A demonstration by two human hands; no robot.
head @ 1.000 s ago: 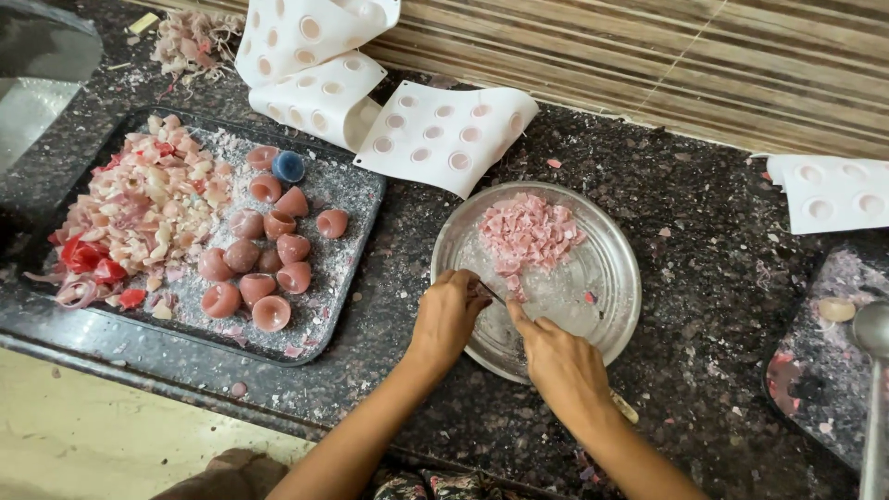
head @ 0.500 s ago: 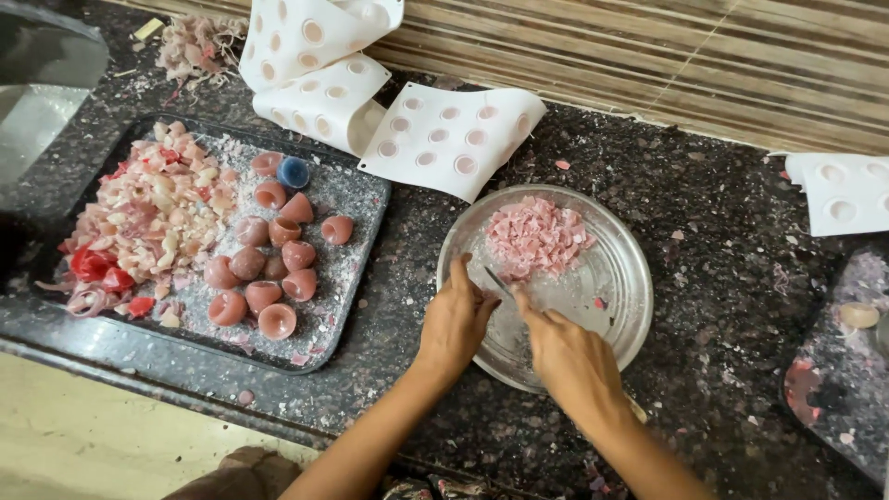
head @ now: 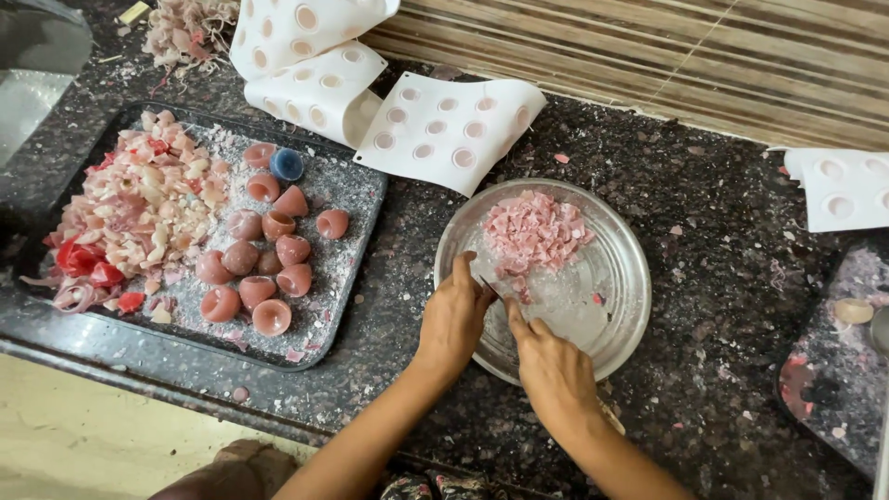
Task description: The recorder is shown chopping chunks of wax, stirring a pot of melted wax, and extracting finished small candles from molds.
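Observation:
A round steel plate [head: 622, 243] sits on the dark speckled counter with a heap of chopped pink wax-like bits [head: 534, 230] at its far side. Both my hands meet over the plate's near left part. My left hand [head: 454, 319] rests fingers-down on the plate with the thumb raised; whether it pins a piece is hidden. My right hand [head: 552, 367] is closed, and a thin small knife blade [head: 488, 286] sticks out from its fingertips toward the left hand, beside a few pink bits.
A dark tray [head: 363, 215] on the left holds pink half-shell cups [head: 266, 261], one blue cup [head: 286, 164] and a pile of pink, white and red scraps [head: 130, 213]. White silicone moulds [head: 451, 132] lie behind; another mould [head: 845, 188] and a second tray [head: 833, 370] are at right.
Both hands stay over the plate's near left part, shifting only slightly as the blade works beside the pink heap. The view has drifted a little.

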